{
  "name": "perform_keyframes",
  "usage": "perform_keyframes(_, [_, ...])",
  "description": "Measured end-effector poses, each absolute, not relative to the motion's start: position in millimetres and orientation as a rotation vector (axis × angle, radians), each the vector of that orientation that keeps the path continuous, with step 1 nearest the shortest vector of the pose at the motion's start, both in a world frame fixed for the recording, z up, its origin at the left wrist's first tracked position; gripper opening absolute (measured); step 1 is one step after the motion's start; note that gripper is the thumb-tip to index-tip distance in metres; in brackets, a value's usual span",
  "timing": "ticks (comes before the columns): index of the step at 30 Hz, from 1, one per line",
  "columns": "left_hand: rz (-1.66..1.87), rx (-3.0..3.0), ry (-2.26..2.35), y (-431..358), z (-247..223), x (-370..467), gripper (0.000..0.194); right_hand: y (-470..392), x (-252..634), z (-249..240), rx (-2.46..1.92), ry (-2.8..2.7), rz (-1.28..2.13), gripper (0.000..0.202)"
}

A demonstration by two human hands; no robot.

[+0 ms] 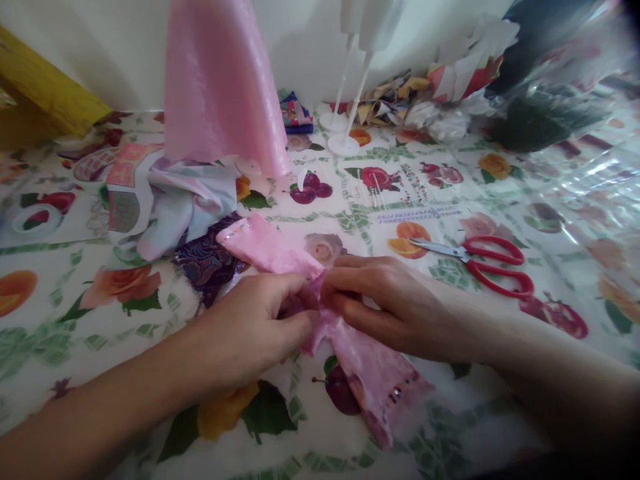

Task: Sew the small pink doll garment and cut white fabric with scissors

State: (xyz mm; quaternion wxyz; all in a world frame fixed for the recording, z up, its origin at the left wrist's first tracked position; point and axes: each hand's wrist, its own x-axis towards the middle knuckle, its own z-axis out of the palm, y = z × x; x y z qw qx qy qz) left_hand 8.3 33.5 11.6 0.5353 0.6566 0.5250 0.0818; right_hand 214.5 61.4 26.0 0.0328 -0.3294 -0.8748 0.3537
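A small pink satin garment (370, 373), its ends trimmed with tiny gems, lies across the flowered tablecloth. My left hand (270, 317) pinches its middle, thumb and fingers closed on the cloth. Right beside it, my right hand (370, 297) has its fingertips pressed together on the same spot. The fingers hide what lies between them. One pink end stretches up and left, touching a dark patterned cloth (207, 257); the other points down and right.
Red-handled scissors (493, 263) lie at right, blades pointing left. A larger pink cloth (223, 87) hangs or stands at the back. White stands (345, 143), a pale fabric piece (190, 193), gem strips (415, 183), a tape roll (37, 220) and clear plastic (600, 193) surround the work.
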Motion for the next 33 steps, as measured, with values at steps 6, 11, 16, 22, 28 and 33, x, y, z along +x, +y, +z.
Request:
perform_keyframes(6, [0.208, 1.629, 1.272, 31.5, 8.4, 9.7, 0.015, 61.7, 216.5, 20.0, -0.959, -2.657, 1.096, 0.019])
perform_keyframes(11, [0.214, 1.644, 1.313, 28.7, 7.1, 13.5, 0.020, 62.4, 216.3, 17.8, -0.926, -2.618, 1.112, 0.018])
perform_keyframes(16, [0.223, 1.681, 1.335, 27.8, 8.7, 17.1, 0.020, 60.3, 216.9, 20.3, -0.913, -2.620, 1.098, 0.018])
perform_keyframes(22, [0.275, 1.727, 1.330, 28.8, 10.0, 19.2, 0.016, 60.2, 216.5, 21.0, -0.908, -2.616, 1.097, 0.017])
perform_keyframes(28, [0.264, 1.756, 1.298, 28.3, 9.6, 18.7, 0.013, 62.0, 216.9, 22.3, -0.954, -2.628, 1.122, 0.015])
perform_keyframes(33, [0.218, 1.808, 1.335, 26.8, 11.5, 16.1, 0.016, 63.3, 219.2, 24.6, -1.013, -2.609, 1.104, 0.015])
